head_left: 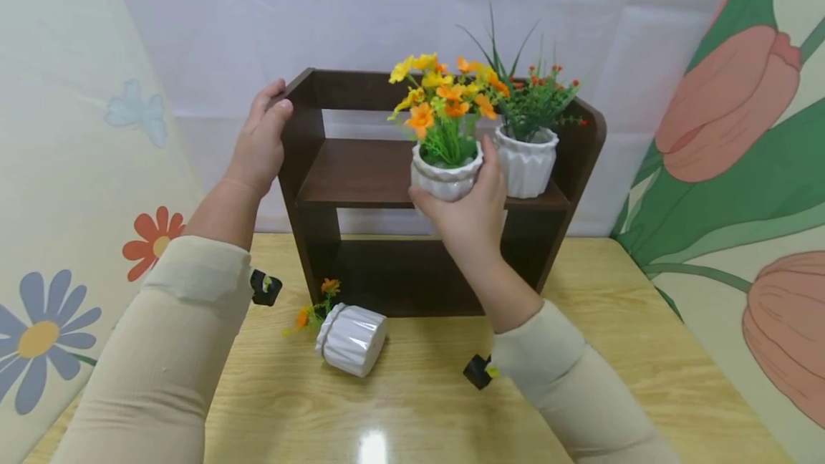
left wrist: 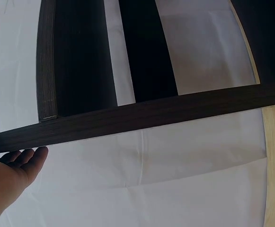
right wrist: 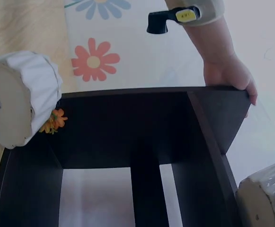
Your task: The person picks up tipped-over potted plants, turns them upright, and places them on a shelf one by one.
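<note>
My right hand [head_left: 473, 213] grips a ribbed white flowerpot [head_left: 445, 176] of yellow and orange artificial flowers [head_left: 451, 95], thumb at its left and fingers at its right. It overlaps the upper board of a dark brown two-tier shelf [head_left: 361, 172] in the head view. At the shelf's upper left side panel, my left hand [head_left: 258, 142] holds the edge from outside; its fingers [left wrist: 35, 163] meet the panel in the left wrist view. The held pot's base [right wrist: 258, 203] shows at lower right in the right wrist view.
Another white pot [head_left: 526, 163] with red-berried greenery stands at the right on the upper board. A third white pot [head_left: 353, 341] with orange flowers lies on its side on the wooden table [head_left: 412, 392], before the shelf's lower left. White cloth [head_left: 361, 13] hangs behind.
</note>
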Demonstrator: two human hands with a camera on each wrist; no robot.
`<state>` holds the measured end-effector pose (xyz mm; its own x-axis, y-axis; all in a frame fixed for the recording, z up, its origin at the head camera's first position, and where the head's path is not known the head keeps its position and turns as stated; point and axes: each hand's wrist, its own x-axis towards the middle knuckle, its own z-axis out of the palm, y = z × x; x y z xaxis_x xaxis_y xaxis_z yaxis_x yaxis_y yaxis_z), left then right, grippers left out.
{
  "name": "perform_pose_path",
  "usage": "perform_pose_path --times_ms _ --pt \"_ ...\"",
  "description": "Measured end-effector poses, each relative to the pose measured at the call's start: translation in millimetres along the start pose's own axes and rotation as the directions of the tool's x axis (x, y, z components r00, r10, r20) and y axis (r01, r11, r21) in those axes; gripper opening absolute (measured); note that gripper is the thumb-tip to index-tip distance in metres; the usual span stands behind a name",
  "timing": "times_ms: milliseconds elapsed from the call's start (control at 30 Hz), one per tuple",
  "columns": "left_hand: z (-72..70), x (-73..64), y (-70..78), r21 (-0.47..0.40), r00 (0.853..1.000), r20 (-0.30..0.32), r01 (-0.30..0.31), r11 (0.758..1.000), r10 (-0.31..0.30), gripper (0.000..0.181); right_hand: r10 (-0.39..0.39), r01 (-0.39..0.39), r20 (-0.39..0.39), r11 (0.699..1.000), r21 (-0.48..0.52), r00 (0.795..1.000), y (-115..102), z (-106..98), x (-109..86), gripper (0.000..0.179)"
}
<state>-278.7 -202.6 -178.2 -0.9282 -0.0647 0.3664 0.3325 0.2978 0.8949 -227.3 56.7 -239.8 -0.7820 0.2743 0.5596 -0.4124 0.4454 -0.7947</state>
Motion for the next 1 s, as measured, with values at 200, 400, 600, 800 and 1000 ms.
perform_pose_path --times_ms 200,400,600,800,1000 --pt "-0.6 1.0 -0.1 0.002 1.0 0.001 0.009 1.0 -0.009 0.055 0.024 -0.024 0.002 1.0 0.007 1.0 1 9 15.7 0.112" --pt "-1.2 0.9 -0.4 -0.002 1.0 -0.001 0.014 1.0 -0.014 0.055 0.03 -0.031 -0.025 0.999 -0.022 0.999 0 18 29.9 0.111" --pt "-1.4 1.3 -1.1 -0.009 1.0 -0.001 0.003 1.0 -0.003 0.055 0.058 -0.059 -0.028 0.998 -0.021 0.998 0 24 37.7 0.11" --pt "-1.1 0.8 -1.4 -0.001 1.0 0.007 0.003 1.0 -0.003 0.055 0.097 -0.098 -0.036 0.995 -0.036 0.995 1 29 43.1 0.109" --pt "-1.2 0.3 -1.4 0.017 1.0 0.008 -0.001 1.0 0.001 0.055 0.124 -0.127 -0.053 0.991 -0.043 0.991 2 35 47.1 0.111"
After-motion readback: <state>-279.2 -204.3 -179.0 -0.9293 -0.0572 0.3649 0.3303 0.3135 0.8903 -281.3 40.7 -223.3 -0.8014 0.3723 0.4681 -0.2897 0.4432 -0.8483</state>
